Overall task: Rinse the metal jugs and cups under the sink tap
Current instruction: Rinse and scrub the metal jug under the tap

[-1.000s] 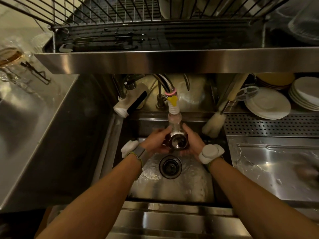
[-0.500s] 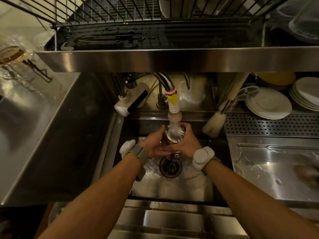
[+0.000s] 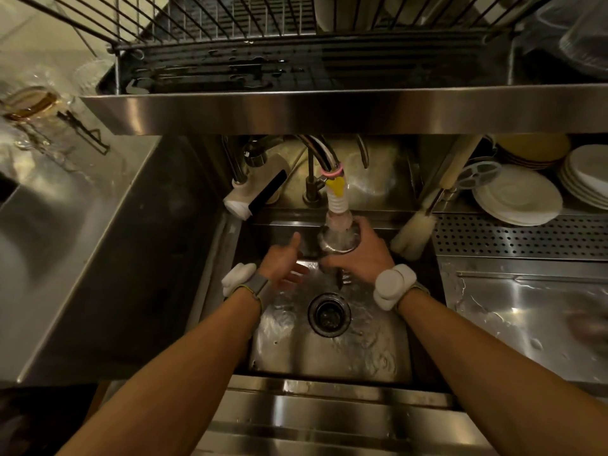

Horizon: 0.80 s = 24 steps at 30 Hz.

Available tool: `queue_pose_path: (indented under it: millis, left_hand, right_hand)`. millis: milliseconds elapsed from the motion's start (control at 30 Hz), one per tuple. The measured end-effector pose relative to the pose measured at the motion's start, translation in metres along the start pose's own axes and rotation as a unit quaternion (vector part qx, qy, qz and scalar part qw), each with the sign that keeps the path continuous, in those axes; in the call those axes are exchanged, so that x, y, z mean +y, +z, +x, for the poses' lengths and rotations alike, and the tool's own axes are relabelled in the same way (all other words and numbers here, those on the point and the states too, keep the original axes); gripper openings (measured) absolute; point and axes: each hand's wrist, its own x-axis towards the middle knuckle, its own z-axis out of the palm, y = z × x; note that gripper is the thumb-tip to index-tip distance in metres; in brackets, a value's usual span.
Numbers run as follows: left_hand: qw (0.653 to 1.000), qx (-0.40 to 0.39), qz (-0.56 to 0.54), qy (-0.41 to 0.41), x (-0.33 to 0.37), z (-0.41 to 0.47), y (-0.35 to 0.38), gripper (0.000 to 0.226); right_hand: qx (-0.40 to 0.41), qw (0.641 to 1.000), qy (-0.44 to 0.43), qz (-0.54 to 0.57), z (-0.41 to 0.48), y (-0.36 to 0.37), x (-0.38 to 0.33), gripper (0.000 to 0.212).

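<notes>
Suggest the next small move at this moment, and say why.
Probably tilt the metal cup to empty it over the drain. The right hand grips it mouth-up under the tap nozzle, water is running into it, and the left hand is open beside it, holding nothing.

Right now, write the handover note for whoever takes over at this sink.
Left hand: open, free, beside the cup, not touching it.
Right hand: grips the metal cup round its side.
The cup is held with its mouth right under the tap nozzle, over the sink. Water is running into it.
Done: this cup's rinse is under way.
Left: empty it and set it aside. No other jugs or cups are in view.
</notes>
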Motion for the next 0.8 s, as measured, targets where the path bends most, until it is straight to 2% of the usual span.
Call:
queue_pose_path:
  millis: [67,133,233,333,400,500,633,700,800]
  left_hand:
    - [1.0,0.001,0.009,0.005,0.001,0.001,0.002,0.07]
    - [1.0,0.004,0.017,0.016,0.002,0.0,0.002,0.069]
    - [0.999,0.017,0.027,0.032,0.0,-0.002,0.0,0.065]
    - [0.999,0.028,0.03,0.033,0.001,-0.004,-0.003,0.062]
    - [0.997,0.052,0.039,0.049,0.007,-0.006,-0.004,0.058]
    - [0.988,0.1,0.051,0.106,0.017,-0.008,-0.007,0.047]
    - [0.978,0.139,0.054,0.145,0.034,-0.01,-0.013,0.039]
    - [0.967,0.169,0.077,0.172,0.046,-0.015,-0.016,0.034]
    - [0.945,0.214,0.115,0.219,0.068,-0.022,-0.021,0.043]
  right_hand:
    - [-0.023,1.0,-0.002,0.001,-0.002,0.005,-0.003,0.083]
    - [-0.023,1.0,0.009,0.007,-0.003,0.001,0.002,0.086]
    - [0.018,1.0,0.023,0.008,-0.003,-0.008,0.008,0.098]
    - [-0.006,1.0,0.01,-0.003,-0.004,-0.002,-0.003,0.093]
    - [-0.022,0.999,-0.002,-0.024,-0.005,0.0,-0.005,0.086]
    - [0.032,0.999,0.001,-0.012,-0.004,-0.007,-0.003,0.092]
    - [-0.003,0.998,-0.013,-0.067,-0.007,-0.009,-0.008,0.089]
    - [0.013,0.998,-0.001,-0.06,-0.007,-0.011,-0.01,0.089]
    - [-0.017,0.997,-0.003,-0.073,-0.006,-0.013,-0.01,0.09]
